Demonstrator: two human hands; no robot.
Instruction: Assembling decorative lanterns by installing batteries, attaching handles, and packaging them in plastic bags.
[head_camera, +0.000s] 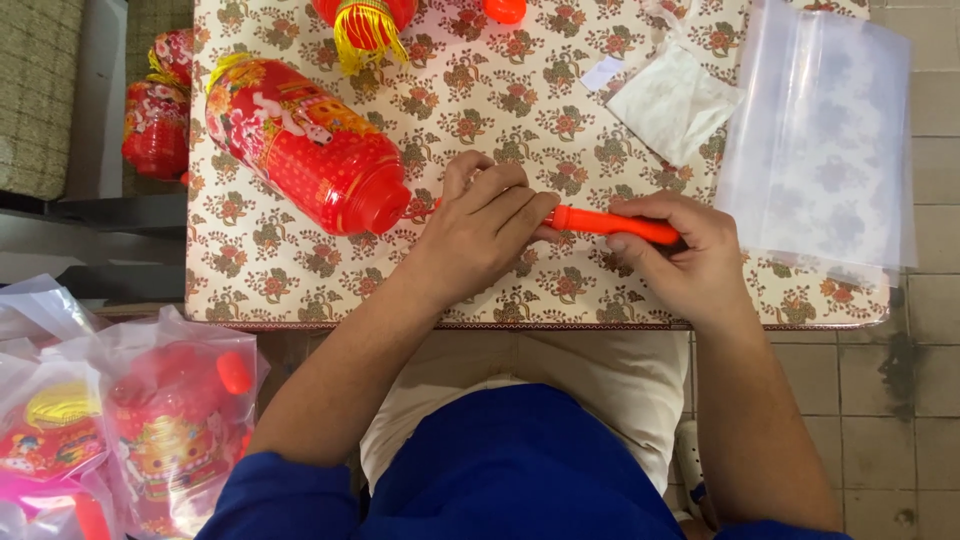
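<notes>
Orange plastic stick (612, 223), slim and cylindrical, lying almost level just above the flowered desk (300, 270), tilted slightly down to the right. Gripped at its right end by the right hand (680, 255), pinched at its left end by the left hand (485, 235). Middle stretch bare.

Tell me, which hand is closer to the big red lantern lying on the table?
Left. The left hand sits right beside the big red lantern, by its cap end. The right hand is farther off, gripping the orange stick.
</notes>
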